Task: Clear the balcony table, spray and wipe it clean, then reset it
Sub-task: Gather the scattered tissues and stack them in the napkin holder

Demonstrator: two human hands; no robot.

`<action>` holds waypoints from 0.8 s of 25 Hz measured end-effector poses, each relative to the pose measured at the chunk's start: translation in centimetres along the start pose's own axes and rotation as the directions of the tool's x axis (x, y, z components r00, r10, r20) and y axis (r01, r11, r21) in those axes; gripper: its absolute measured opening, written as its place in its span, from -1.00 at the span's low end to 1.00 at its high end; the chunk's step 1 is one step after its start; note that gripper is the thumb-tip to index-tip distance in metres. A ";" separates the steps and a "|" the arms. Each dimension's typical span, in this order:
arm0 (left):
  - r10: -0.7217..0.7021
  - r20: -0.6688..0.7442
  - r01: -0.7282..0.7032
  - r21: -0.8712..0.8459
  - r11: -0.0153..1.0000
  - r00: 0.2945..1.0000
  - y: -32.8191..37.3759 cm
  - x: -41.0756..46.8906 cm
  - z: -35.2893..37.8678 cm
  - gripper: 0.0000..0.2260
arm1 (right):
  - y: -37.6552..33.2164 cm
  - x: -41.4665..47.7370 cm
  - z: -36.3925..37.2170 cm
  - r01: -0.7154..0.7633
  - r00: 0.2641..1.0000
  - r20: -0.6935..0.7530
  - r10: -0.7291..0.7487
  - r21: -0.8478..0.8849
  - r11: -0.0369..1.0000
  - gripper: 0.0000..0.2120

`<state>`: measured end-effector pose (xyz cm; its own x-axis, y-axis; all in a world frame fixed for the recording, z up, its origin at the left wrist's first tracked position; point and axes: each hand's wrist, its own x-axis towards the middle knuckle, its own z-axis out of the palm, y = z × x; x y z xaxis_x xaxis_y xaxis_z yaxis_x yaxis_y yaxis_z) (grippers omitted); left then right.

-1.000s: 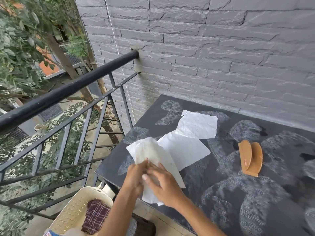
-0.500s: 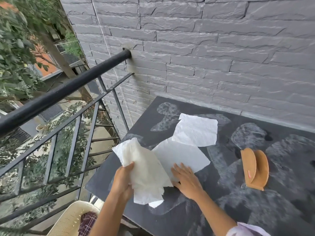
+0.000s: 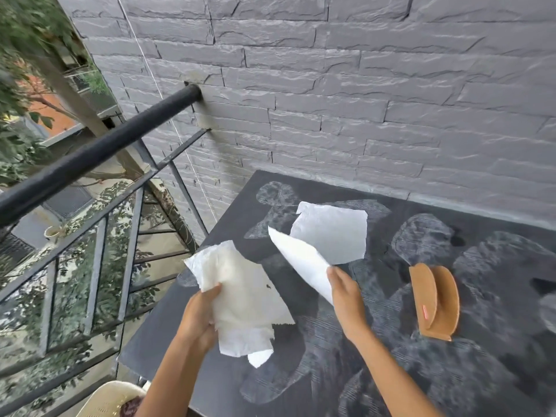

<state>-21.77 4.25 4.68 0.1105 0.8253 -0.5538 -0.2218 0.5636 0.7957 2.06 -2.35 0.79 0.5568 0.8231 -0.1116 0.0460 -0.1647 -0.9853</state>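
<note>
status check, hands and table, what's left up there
Left hand clutching paper wad. Right hand lifting a paper sheet off the table. One sheet and tan holder left.

Table [image 3: 376,371]: matt dark top, mottled grey print. Napkins [image 3: 246,299], sheet [image 3: 334,233]: thin white paper, crinkled. Napkin holder [image 3: 434,300]: smooth tan, wood-like. Wall [image 3: 331,85]: rough grey stone-look. Railing [image 3: 90,158]: black metal, dull sheen. Basket [image 3: 105,400]: cream perforated plastic

Grey stone-brick wall [image 3: 346,94] behind; black metal railing [image 3: 99,152] left; leafy trees [image 3: 21,55] beyond; soft daylight.
</note>
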 end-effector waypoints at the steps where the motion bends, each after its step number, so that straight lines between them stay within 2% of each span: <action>1: -0.013 0.016 0.013 -0.006 1.000 1.000 -0.1 0.2 0.9 -0.87 | -1.2 -0.2 -0.4 0.028 0.999 0.038 -0.030 0.032 0.999 -0.77; 5: -0.067 0.115 0.069 -0.012 0.998 0.991 -0.7 0.8 4.7 -0.84 | -4.7 -1.5 -0.6 0.211 0.961 0.186 -0.203 -0.025 0.977 -0.76; 8: -0.097 0.174 0.097 0.010 0.995 0.980 -0.7 1.3 7.3 -0.74 | -5.7 -2.4 -0.4 0.336 0.889 0.380 -0.255 -0.163 0.928 -0.69; 11: -0.144 0.249 0.148 0.004 0.989 0.958 -0.2 1.7 9.0 -0.65 | -5.2 -3.1 0.2 0.390 0.844 0.484 -0.229 -0.264 0.882 -0.68; 13: -0.213 0.323 0.223 0.007 0.975 0.922 0.3 1.9 9.1 -0.52 | -4.6 -3.3 0.7 0.378 0.836 0.517 -0.186 -0.295 0.878 -0.66; 15: -0.255 0.370 0.238 0.091 0.967 0.893 0.8 2.1 9.2 -0.45 | -4.1 -3.4 1.2 0.381 0.818 0.553 -0.157 -0.315 0.869 -0.58; 18: -0.199 0.295 0.143 0.199 0.969 0.935 0.6 2.8 9.2 -0.67 | -3.7 -2.9 1.9 0.347 0.817 0.558 -0.144 -0.277 0.896 -0.52; 20: -0.138 0.243 0.091 0.194 0.977 0.960 0.6 3.5 8.7 -0.75 | -3.3 -1.7 2.2 0.279 0.881 0.444 -0.164 -0.208 0.937 -0.61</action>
<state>-13.10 7.77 5.40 0.3726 0.7228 -0.5820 -0.0182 0.6328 0.7741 -0.88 -1.98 3.91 0.1146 0.9934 0.0056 0.3716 -0.0376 -0.9276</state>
